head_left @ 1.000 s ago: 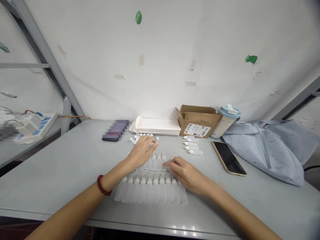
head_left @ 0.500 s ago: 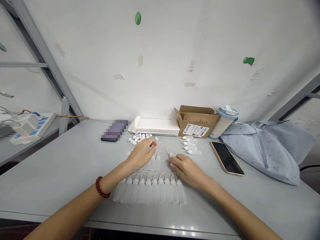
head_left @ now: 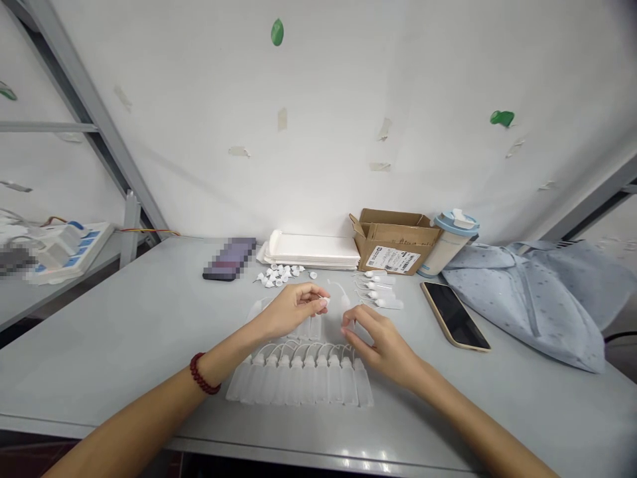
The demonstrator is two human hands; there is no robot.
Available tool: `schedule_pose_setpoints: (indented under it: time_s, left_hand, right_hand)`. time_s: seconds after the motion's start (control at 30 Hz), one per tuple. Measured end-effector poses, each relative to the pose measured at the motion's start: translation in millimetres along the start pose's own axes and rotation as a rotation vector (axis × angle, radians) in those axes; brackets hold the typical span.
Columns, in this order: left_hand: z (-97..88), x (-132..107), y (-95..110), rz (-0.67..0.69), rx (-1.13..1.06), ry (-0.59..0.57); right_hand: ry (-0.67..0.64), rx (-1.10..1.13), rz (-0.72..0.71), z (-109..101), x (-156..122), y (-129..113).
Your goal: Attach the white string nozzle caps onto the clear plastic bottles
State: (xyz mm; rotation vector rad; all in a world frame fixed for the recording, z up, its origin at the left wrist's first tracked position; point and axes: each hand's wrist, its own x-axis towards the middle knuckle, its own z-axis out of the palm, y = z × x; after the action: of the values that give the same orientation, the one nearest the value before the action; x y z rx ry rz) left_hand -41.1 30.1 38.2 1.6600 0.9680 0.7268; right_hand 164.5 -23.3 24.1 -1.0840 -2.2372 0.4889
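My right hand [head_left: 379,338] pinches a small translucent squeeze bottle [head_left: 344,312] with a thin curved nozzle, lifted just above the table. My left hand [head_left: 291,307] pinches a small white cap [head_left: 324,302] right beside the bottle's top. Below both hands, a row of several similar translucent bottles [head_left: 303,377] lies side by side on the grey table [head_left: 124,332], with a few more under my hands. A heap of small white caps [head_left: 279,273] sits just beyond my left hand. Several capped bottles [head_left: 381,289] lie to the right of it.
At the back stand a stack of white trays [head_left: 311,251], an open cardboard box [head_left: 393,245] and a lidded cup [head_left: 450,242]. A phone [head_left: 454,313] and a blue cloth bag [head_left: 537,299] lie right. A dark flat object [head_left: 229,259] lies left; a power strip [head_left: 60,249] rests on the neighbouring table.
My right hand has picked one bottle out of the upper row and raised it. My left hand has drawn back from the cap heap with a cap and brought it to the bottle.
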Motion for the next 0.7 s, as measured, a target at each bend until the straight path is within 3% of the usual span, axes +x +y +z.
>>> schedule_pose_setpoints:
  time_s: [0.3, 0.7]
  left_hand:
    - [0.8, -5, 5, 0.029, -0.058, -0.073]
    - [2.9, -9, 7, 0.024, -0.057, -0.213]
  right_hand:
    - [-0.12, 0.147, 0.003, -3, 1, -11]
    - [-0.151, 0.352, 0.156, -10, 0, -12]
